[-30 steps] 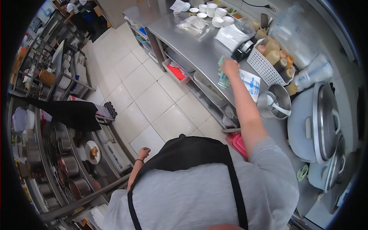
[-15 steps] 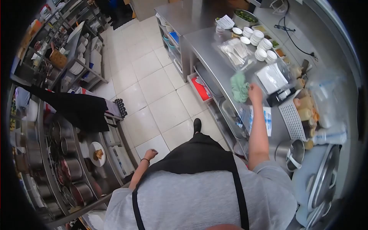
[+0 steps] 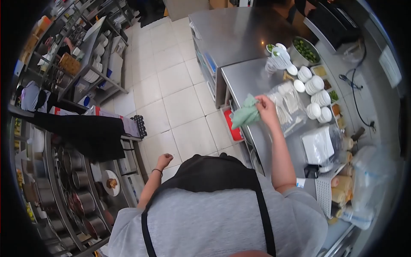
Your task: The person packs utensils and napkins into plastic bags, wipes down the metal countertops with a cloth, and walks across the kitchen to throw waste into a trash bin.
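Observation:
My right hand (image 3: 267, 110) grips a light green cloth (image 3: 246, 113) by one end. The cloth hangs crumpled over the near edge of the steel counter (image 3: 243, 77). Just beyond that hand lies a clear plastic bag of white wrapped utensils (image 3: 286, 103). My left hand (image 3: 164, 161) hangs above the floor on the other side, fingers curled in and nothing seen in them. A dark band circles its wrist.
Stacked white bowls (image 3: 314, 85), a pot of green produce (image 3: 304, 51) and a plastic-wrapped white pack (image 3: 318, 144) stand on the right counter. To the left, a rack holds metal pots (image 3: 81, 180) and a plate of food (image 3: 111, 183). A black cloth (image 3: 81, 132) hangs there.
My right hand has lifted the green cloth off the counter and brought it leftward to the counter edge. The view has moved forward along the counter. My left hand stays curled at my side.

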Motion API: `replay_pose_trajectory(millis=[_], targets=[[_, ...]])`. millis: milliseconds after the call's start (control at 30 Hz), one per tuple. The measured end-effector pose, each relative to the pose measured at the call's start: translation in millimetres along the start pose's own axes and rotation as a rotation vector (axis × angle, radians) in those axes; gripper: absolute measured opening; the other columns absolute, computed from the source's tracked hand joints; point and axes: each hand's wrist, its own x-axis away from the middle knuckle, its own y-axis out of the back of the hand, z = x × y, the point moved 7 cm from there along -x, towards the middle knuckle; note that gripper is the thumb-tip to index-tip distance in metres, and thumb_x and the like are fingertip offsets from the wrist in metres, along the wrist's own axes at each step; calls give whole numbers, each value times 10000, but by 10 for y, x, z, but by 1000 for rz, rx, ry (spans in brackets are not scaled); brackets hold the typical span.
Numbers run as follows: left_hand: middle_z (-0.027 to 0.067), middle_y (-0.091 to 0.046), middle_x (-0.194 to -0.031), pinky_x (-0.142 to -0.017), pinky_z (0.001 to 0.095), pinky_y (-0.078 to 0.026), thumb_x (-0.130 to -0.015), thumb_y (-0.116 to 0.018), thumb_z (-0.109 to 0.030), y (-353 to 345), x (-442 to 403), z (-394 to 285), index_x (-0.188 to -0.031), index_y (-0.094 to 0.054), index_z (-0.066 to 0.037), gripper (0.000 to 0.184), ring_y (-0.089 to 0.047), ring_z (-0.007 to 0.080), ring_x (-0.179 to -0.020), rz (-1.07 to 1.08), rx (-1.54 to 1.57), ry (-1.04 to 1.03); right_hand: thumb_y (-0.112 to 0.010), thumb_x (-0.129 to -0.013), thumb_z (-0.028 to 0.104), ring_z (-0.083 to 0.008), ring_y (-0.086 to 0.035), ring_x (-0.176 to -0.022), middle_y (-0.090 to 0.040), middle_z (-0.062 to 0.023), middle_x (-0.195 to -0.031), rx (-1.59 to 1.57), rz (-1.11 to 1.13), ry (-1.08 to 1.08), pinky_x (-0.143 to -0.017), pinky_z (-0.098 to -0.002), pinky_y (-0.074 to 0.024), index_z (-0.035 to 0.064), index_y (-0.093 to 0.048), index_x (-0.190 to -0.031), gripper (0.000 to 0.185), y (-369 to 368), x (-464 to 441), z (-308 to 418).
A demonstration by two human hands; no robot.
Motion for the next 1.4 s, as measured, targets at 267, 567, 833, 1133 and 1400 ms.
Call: replay_pose_trajectory(millis=[267, 567, 833, 1133, 1400], targets=[[147, -638, -796, -726, 343, -466, -717, -624, -268, 253, -147, 585, -836, -647, -32, 265, -617, 270, -785, 83, -86, 216, -525, -808, 393, -286, -462, -1090, -483, -213, -1170, 565, -413, 202, -903, -378, -354, 59, -429, -1220, 539, -679, -2001, -136], [123, -639, -746, -640, 317, -480, -718, -623, -230, 1570, -1745, 527, -851, -642, -26, 244, -619, 203, -672, 86, -154, 68, -427, -793, 187, -323, -401, -1150, -430, -193, -1238, 894, -40, 176, -944, -435, -305, 58, -459, -1205, 434, -2740, -3950, -415], [77, -631, -715, -549, 270, -472, -760, -602, -176, 2367, -3149, -723, -892, -623, -5, 218, -579, 128, -583, -16, 119, 103, -448, -764, 18, -310, -468, -1097, -488, -184, -1182, 410, -393, 382, -942, -344, -351, 16, -484, -1165, 403, -1677, -4414, 104], [95, -642, -742, -632, 267, -471, -758, -618, -245, 2036, -3583, -1628, -896, -631, -36, 251, -607, 139, -662, 176, -176, 10, -492, -764, 480, -360, -271, -1233, -357, -224, -1289, 946, -427, -4, -1025, -466, -155, 5, -394, -1236, 676, -1082, -5852, -901], [77, -630, -731, -579, 258, -456, -765, -612, -246, 2164, -3864, -1839, -889, -622, -8, 269, -580, 138, -625, 271, -158, 115, -526, -760, 277, -281, -349, -1208, -425, -93, -1273, 824, 619, 230, -1018, -449, -217, 117, -456, -1208, 481, -2552, -5255, -371]])
